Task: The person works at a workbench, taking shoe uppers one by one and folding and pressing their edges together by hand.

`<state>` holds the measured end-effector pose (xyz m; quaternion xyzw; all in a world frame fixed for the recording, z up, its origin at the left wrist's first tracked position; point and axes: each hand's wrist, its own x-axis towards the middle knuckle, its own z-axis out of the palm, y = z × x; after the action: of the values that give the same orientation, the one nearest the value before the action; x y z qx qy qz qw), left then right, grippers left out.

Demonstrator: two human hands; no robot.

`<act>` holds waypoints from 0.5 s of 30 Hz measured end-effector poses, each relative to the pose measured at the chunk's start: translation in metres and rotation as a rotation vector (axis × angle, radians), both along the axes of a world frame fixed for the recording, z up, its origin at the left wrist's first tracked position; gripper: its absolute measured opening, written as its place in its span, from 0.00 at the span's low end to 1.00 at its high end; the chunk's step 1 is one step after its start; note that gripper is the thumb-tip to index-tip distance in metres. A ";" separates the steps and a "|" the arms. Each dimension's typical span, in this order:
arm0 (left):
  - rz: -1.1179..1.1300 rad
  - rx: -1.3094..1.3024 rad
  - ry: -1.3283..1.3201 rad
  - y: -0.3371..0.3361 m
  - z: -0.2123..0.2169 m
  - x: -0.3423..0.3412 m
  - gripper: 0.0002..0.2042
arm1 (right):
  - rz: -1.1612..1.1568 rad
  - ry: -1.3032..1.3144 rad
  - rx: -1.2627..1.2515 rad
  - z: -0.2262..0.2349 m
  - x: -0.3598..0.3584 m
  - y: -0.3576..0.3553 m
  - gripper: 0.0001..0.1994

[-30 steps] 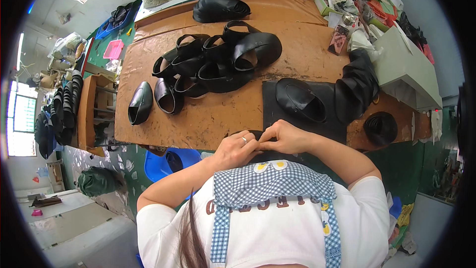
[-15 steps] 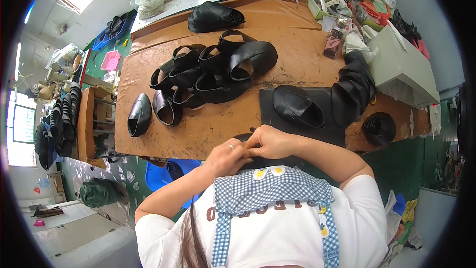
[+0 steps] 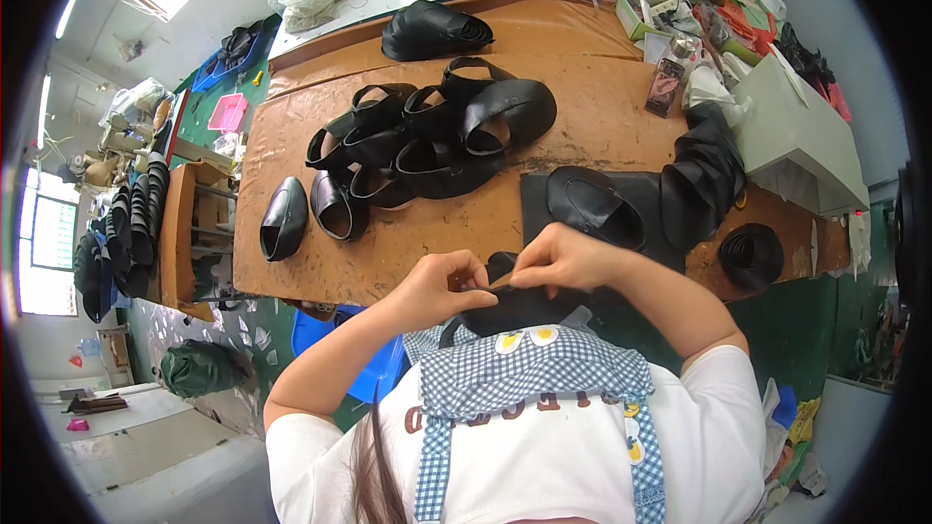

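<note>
At the table's near edge, close to my body, both hands are at a black shoe upper (image 3: 524, 312). My left hand (image 3: 442, 286) pinches its edge between thumb and fingers. With thumb and forefinger, my right hand (image 3: 561, 257) pinches a narrow tan strip (image 3: 501, 281) just above that edge. Whether the strip is attached to the upper cannot be made out. Beyond my right hand, another black shoe upper (image 3: 594, 206) lies on a dark mat (image 3: 534, 196).
Several finished-looking black uppers (image 3: 447, 165) cluster on the brown table (image 3: 388, 262), with a single upper (image 3: 284, 220) to their left. Stacked black pieces (image 3: 699, 175) stand right of the mat, near a white box (image 3: 791, 126). A blue bin (image 3: 388, 369) sits below the table's edge.
My hands have drawn apart and the right one has risen slightly, exposing the tan strip and more of the upper. The whole view has shifted a little.
</note>
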<state>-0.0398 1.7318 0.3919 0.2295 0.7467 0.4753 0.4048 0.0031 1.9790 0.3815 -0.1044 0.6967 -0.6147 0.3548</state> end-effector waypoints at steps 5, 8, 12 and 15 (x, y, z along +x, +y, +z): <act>-0.136 0.115 0.444 0.014 -0.013 0.016 0.10 | -0.046 -0.096 -0.057 -0.028 0.007 0.003 0.11; -0.179 0.204 0.688 0.026 -0.011 0.020 0.10 | 0.003 -0.108 -0.150 -0.024 0.008 -0.008 0.12; -0.217 -0.034 -0.005 0.019 0.000 -0.009 0.10 | -0.047 0.012 -0.056 -0.013 0.014 0.005 0.11; -0.245 0.047 0.075 0.026 -0.011 -0.005 0.09 | -0.095 -0.049 -0.112 -0.028 0.017 0.012 0.11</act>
<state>-0.0452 1.7577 0.3806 0.3459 0.7166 0.4307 0.4259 0.0200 1.9911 0.3532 -0.0758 0.6565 -0.6712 0.3358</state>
